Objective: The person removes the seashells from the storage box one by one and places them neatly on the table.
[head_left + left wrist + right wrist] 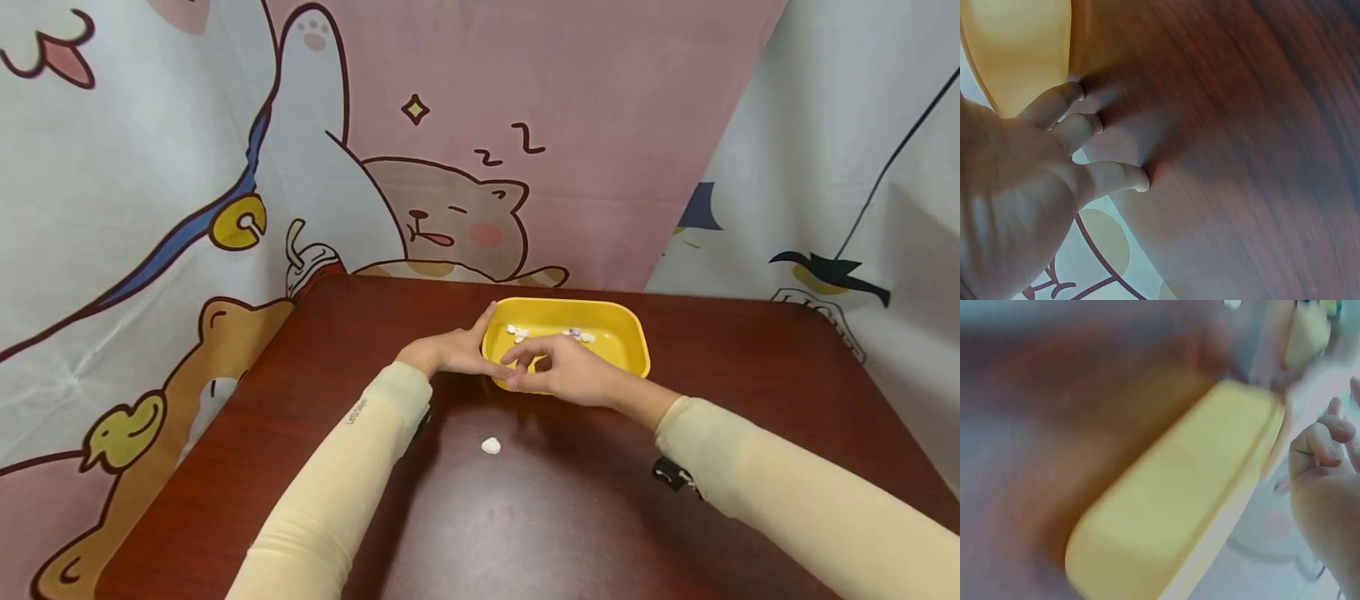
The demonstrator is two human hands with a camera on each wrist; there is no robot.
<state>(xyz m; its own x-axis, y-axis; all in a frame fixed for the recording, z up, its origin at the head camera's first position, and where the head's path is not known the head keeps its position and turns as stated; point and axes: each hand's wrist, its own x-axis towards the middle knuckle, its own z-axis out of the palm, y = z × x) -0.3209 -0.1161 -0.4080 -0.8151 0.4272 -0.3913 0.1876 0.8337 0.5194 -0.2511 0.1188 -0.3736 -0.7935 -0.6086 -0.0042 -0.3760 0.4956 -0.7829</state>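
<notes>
A yellow tray (633,337) stands toward the back of the table, with several small whitish shells (587,338) lying in it. My left hand (453,350) rests against the tray's left end. Its fingers are spread, and in the left wrist view fingertips (1141,181) reach down beside the yellow wall. Over the tray's near left rim is my right hand (566,371), its fingers bent and thumb brought near the index finger. Whether something small sits between those fingertips cannot be seen. One white shell (491,446) lies on the table in front of the tray.
The dark red-brown table (585,517) extends around the tray. Behind it and along both sides hangs a cloth (600,125) printed with cartoon animals. Both forearms wear cream sleeves (330,500) and cross the near part of the table.
</notes>
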